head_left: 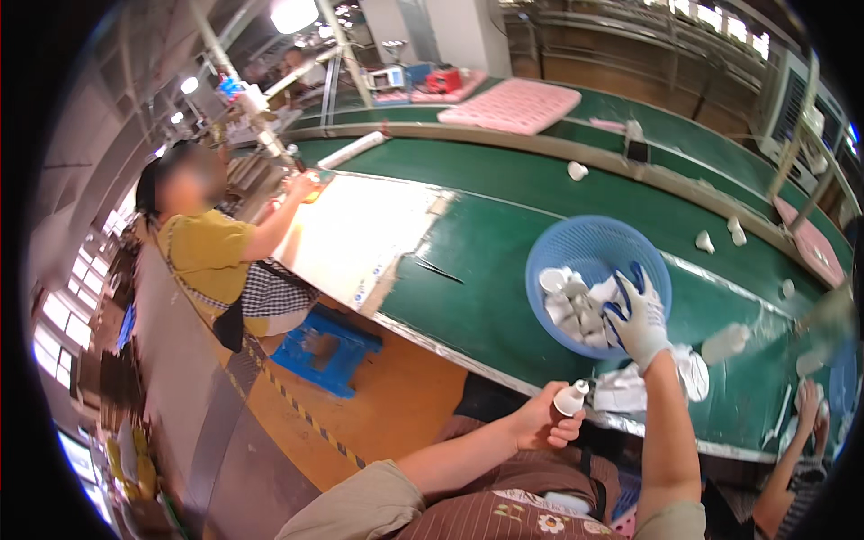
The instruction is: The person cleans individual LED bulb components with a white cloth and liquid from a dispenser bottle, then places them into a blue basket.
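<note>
Near the table's front edge, my bare left hand (538,420) is closed around a small white cone-shaped part (571,399) with a narrow metallic-looking tip that points up. My right hand (641,322) wears a white glove with blue fingertips. It reaches over the right side of a blue mesh basket (549,243), fingers apart, over the contents. Several white cup-like parts (576,310) are heaped in the basket. Whether the gloved fingertips touch any of them is hard to tell.
White cloth (621,389) lies at the table edge below the basket. Tweezers (439,270) rest left of it. Loose white parts (704,241) dot the green belt (504,180). A person (207,243) works at the left; another person's hands (810,405) show at the right.
</note>
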### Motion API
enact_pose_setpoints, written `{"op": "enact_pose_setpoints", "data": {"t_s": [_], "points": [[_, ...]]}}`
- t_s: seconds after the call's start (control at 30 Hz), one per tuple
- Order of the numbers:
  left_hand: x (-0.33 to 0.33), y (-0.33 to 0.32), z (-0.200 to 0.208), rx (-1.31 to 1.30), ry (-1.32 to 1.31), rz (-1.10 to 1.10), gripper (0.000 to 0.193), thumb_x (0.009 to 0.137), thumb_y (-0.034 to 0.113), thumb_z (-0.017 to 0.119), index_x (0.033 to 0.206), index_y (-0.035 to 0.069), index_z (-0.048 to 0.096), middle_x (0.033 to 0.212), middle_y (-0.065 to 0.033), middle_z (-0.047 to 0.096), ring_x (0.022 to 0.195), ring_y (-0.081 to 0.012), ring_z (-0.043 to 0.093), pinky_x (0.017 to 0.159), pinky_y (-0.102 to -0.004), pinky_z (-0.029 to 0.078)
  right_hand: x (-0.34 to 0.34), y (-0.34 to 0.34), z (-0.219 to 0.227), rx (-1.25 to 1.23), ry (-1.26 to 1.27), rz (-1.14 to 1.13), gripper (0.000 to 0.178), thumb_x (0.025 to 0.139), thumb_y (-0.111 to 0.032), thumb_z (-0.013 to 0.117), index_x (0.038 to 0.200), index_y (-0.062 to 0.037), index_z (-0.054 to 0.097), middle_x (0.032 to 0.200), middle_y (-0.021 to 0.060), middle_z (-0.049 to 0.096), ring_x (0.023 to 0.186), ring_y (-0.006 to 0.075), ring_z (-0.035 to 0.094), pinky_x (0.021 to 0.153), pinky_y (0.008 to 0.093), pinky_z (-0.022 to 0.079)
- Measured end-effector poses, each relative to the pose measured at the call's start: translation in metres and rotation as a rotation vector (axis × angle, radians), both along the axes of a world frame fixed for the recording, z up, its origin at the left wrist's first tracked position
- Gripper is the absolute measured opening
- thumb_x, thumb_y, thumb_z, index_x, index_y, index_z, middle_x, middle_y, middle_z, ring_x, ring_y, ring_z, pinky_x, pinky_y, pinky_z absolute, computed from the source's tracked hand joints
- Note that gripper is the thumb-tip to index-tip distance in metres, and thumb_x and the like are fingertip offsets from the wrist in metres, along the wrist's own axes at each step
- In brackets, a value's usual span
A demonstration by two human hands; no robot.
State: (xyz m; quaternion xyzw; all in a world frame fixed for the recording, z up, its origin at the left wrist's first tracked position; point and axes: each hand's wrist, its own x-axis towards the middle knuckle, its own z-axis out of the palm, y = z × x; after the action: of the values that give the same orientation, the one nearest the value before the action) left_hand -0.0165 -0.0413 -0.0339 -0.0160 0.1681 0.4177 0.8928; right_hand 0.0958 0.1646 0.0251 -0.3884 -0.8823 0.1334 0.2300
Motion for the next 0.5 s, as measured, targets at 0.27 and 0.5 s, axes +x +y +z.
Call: {"op": "enact_pose_setpoints", "data": {"t_s": [0.27, 0.5], "points": [[-0.038, -0.024, 0.006, -0.027, 0.306, 0.258, 0.054, 0.103, 0.054, 0.028, 0.098, 0.008, 0.054, 0.077, -0.0012, 0.053, 0.059, -0.0115, 0.045, 0.051, -0.0252, 0.038, 0.111, -0.021, -0.008, 0.147, -0.110, -0.349, 0.057, 0.079, -0.020, 0.074, 0.133, -0.0112, 0.058, 0.139, 0.0178, 0.051, 0.131, 0.0386, 0.044, 0.111, 0.0469, 0.033], [0.000, 0.011, 0.003, 0.043, 0.633, 0.098, 0.042, 0.105, 0.045, 0.037, 0.113, 0.007, 0.054, 0.087, -0.0034, 0.059, 0.064, -0.0122, 0.055, 0.054, -0.0280, 0.047, 0.170, -0.058, -0.061, -0.190, 0.139, -0.350, 0.059, 0.081, -0.023, 0.071, 0.136, -0.0093, 0.056, 0.129, 0.0189, 0.056, 0.123, 0.0393, 0.050, 0.107, 0.0469, 0.039]]}}
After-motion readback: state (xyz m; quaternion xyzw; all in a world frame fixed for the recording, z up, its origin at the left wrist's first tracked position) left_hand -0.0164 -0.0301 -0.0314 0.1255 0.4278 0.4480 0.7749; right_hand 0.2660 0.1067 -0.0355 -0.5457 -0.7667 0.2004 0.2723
